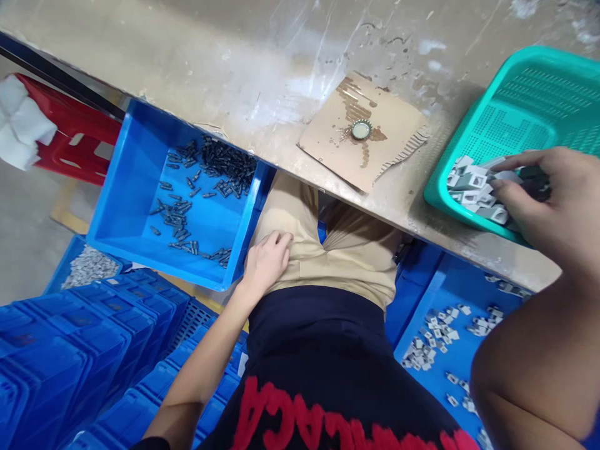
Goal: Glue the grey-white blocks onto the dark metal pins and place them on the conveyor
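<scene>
Parts in pale grey [471,181] sit heaped at the near-left end of the teal basket [529,94], as the head view shows, and your right hand [557,194] reaches in over them. The basket stands on the counter [234,75] to your right, presumably so the heap falls within easy reach of that arm. Cardboard [323,137] lies flat in front of you under a metal cap [361,129], perhaps to keep the brown wetness off the surface. To your left, a blue bin [126,187] holds scattered black parts [229,162], likely set low for the other arm. Your left hand [269,259] rests on your thigh [285,212], fingers loosely curled, palm hidden. As for the right grip, thumb and forefinger close in around the heap's right side, grey pieces just beside and below the tips; you cannot tell whether one is pinched.
</scene>
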### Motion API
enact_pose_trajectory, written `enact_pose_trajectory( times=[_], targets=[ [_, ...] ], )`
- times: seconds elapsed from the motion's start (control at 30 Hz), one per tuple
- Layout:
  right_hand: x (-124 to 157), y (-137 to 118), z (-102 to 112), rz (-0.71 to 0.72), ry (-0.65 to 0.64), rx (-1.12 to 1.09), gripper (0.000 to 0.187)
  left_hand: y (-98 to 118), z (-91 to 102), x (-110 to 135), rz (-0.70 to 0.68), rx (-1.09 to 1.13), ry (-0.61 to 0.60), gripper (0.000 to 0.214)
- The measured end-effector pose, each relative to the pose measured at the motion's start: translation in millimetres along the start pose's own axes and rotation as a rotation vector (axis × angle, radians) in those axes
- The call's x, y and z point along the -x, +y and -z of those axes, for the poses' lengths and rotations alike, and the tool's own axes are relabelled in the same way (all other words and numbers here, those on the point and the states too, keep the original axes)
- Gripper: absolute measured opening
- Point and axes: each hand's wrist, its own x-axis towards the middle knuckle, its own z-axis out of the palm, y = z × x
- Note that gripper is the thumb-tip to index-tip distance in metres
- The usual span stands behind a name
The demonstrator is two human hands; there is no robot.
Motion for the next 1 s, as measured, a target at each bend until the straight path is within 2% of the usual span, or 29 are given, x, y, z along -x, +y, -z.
enact_pose_trajectory(
  times=[0.1,0.27,0.4,0.5,0.6,0.7,0.77,0.87,1.0],
  targets=[
    [0,1,-1,-0.013,0.004,-0.010,0.029,1,0.4,1,0.002,0.001,-0.022,0.029],
    [1,-2,-1,-0.025,0.000,-0.044,0.028,1,-0.1,-3,0.032,0.008,-0.044,0.044],
    [1,-5,0,-0.045,0.002,-0.047,0.029,8,9.0,-4,0.029,0.043,-0.096,0.035],
    [1,-4,0,-0.042,0.008,-0.055,0.029,36,16.1,-2,-0.054,0.098,-0.180,0.027],
    [1,-1,-2,-0.039,0.015,-0.058,0.028,86,12.6,-6,-0.160,0.174,-0.267,0.026],
    [1,2,-6,-0.041,0.030,-0.046,0.030,134,-3.6,-21,-0.133,0.214,-0.341,0.036],
    [1,2,-6,-0.049,0.035,-0.050,0.032,155,-17.0,-34,-0.062,0.222,-0.400,0.040],
    [3,-5,-3,-0.099,0.027,-0.073,0.032,168,-32.9,-51,0.015,0.247,-0.494,0.036],
    [5,-13,1,-0.178,0.014,-0.092,0.034,167,-41.5,-60,-0.046,0.364,-0.609,0.026]
  ],
)
